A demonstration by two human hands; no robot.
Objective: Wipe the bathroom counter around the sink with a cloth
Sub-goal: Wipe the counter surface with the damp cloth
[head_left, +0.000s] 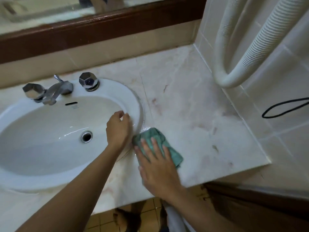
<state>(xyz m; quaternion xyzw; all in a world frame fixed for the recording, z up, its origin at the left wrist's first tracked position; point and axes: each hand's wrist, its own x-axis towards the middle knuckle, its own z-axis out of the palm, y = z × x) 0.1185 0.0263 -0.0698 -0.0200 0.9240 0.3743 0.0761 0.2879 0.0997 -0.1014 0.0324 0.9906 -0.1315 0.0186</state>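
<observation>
Pressed flat under the spread, straight fingers of the right hand (158, 171): the green cloth (157, 134), bunched against the right rim of the sink (133, 101), on the marble counter (200, 114) near its front edge. On that same rim, the left hand (117, 129), fingers loosely curled, holding nothing. To the right, open counter as far as the tiled wall (284, 139), with a white ribbed hose (250, 47) and a black cord (284, 108) hanging along it.

Cloth (159, 144) on counter (192, 106), right of sink (50, 148)
</observation>
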